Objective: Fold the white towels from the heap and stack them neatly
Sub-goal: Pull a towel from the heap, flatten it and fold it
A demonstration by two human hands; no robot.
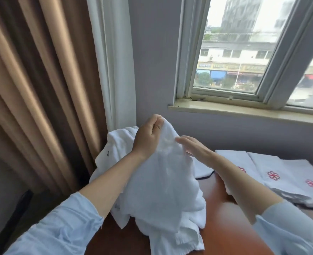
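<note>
My left hand [148, 134] pinches the top edge of a white towel [163, 173] and lifts it above the heap of white towels [119, 144] on the brown table [223, 223]. The towel hangs down in crumpled folds over the heap. My right hand [192, 146] lies flat against the right side of the lifted towel, fingers straight. Folded white towels with a red flower emblem [280, 173] lie in overlapping stacks at the right of the table.
Brown curtains [32, 89] and a white sheer curtain hang at the left. A grey wall with a window [234, 52] and its sill stands behind the table. A dark cord [206, 176] lies on the table between the heap and the folded stacks.
</note>
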